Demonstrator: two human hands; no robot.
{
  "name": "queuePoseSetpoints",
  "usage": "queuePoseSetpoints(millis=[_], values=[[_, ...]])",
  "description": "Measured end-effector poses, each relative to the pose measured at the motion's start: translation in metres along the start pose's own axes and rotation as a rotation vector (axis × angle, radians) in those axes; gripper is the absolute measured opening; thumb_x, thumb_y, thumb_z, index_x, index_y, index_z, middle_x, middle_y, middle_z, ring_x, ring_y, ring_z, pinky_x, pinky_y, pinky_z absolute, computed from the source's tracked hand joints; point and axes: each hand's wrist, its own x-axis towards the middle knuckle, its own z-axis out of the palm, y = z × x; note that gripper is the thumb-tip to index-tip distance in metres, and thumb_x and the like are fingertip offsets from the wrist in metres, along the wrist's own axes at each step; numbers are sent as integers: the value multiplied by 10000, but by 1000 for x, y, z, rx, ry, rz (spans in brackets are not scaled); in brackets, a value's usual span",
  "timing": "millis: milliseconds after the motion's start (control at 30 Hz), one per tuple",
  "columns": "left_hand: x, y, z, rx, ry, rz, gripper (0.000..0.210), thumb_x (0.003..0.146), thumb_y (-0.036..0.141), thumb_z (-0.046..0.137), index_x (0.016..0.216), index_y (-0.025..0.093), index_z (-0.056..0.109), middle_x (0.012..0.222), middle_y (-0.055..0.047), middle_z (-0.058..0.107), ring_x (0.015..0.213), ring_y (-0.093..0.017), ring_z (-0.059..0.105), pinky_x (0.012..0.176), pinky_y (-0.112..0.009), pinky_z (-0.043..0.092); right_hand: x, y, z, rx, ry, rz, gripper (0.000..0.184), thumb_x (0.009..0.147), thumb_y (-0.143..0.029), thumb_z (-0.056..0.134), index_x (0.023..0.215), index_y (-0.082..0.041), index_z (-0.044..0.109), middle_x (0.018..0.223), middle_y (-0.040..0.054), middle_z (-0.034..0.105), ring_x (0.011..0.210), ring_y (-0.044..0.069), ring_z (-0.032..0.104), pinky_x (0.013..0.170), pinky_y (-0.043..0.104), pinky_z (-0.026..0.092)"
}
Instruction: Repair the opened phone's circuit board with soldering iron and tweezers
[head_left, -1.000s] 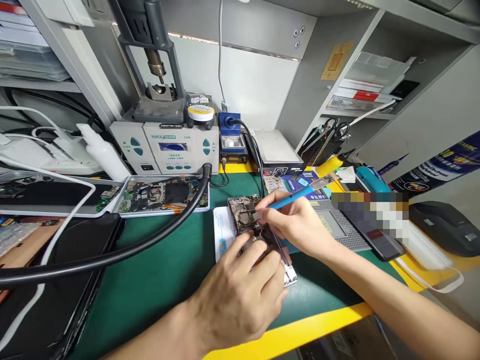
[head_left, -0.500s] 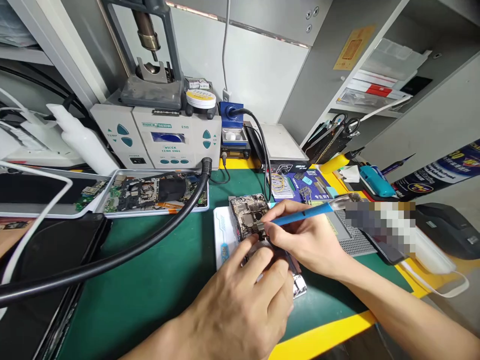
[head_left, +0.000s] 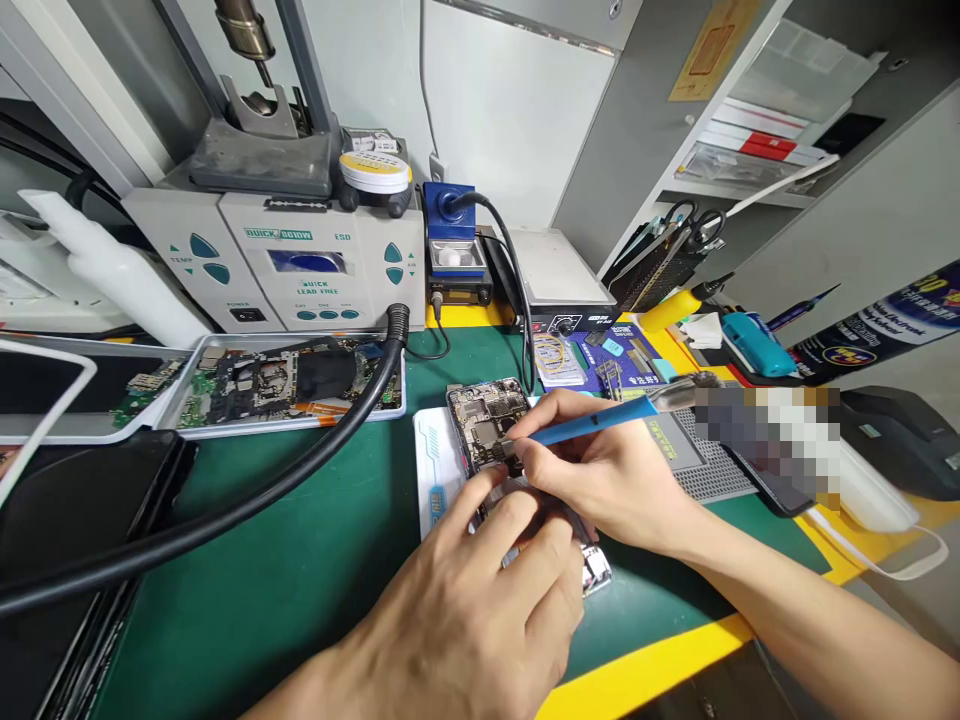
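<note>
An opened phone [head_left: 480,425] with its circuit board bare lies aslant on a white pad [head_left: 430,455]. My left hand [head_left: 495,590] bends over its lower half, the fingers gripping it and the index fingertip on the board. Pinched pen-like in my right hand [head_left: 600,465] is a blue-handled tool [head_left: 600,422]. The tool's flat grey tip is down at the middle of the board, close to my left index finger. Its far end is silvery and looks brush-like. My hands cover much of the phone's lower part.
A hot air station [head_left: 300,265] stands behind, its thick black hose [head_left: 300,485] crossing the mat at left. A tray [head_left: 289,385] holds an opened device. Black panels [head_left: 67,560] lie far left. At right are a perforated grey plate [head_left: 720,465] and a dark phone [head_left: 780,490].
The view has shifted slightly, moving the background left in the picture. Both hands keep nearly the same grip, and the tool's tip stays at about the same spot on the board.
</note>
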Motion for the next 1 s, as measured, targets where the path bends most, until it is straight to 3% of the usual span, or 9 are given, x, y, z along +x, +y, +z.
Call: queuePoseSetpoints(millis=[100, 233, 467, 633, 800, 1000], values=[[0, 0, -1, -3, -19, 2, 244, 926, 228, 638, 1100, 92, 742, 1067, -80, 744, 972, -288, 631, 1021, -549, 479, -1, 0, 0, 12, -7, 21, 37, 882, -220, 681, 880, -195, 653, 609, -59, 568, 391, 57, 465, 332, 153, 357], [2, 1, -1, 7, -28, -28, 241, 930, 208, 626, 1110, 95, 739, 1073, -79, 744, 983, -291, 628, 1037, -563, 464, 0, -1, 0, -35, -4, -43, 23, 868, -184, 686, 849, -184, 672, 675, -28, 617, 502, 75, 538, 417, 160, 431], [0, 2, -2, -2, -27, -34, 233, 938, 223, 625, 1097, 95, 736, 1055, -75, 741, 952, -278, 634, 983, -546, 503, 0, -3, 1, -64, 42, -18, 19, 841, -178, 706, 839, -186, 688, 718, -5, 657, 504, 90, 550, 400, 177, 429], [1, 2, -4, -6, -35, -35, 241, 955, 227, 612, 1122, 94, 723, 1050, -81, 739, 983, -281, 643, 955, -536, 527, 1, -4, 2, 10, 30, 24, 51, 841, -168, 691, 831, -203, 654, 612, -56, 568, 378, 61, 469, 315, 165, 364], [2, 2, -5, -2, -29, -37, 233, 957, 214, 609, 1123, 94, 720, 1064, -86, 742, 1019, -289, 648, 972, -550, 523, 2, -4, 2, -33, 31, 1, 37, 846, -186, 702, 829, -200, 672, 691, -21, 636, 441, 74, 536, 360, 174, 422], [3, -2, -3, -6, -27, -18, 228, 950, 229, 619, 1101, 99, 728, 1033, -76, 740, 948, -272, 642, 941, -527, 533, 2, -5, 2, 7, 15, 32, 39, 845, -191, 692, 828, -196, 657, 590, -52, 562, 386, 68, 480, 323, 170, 361]])
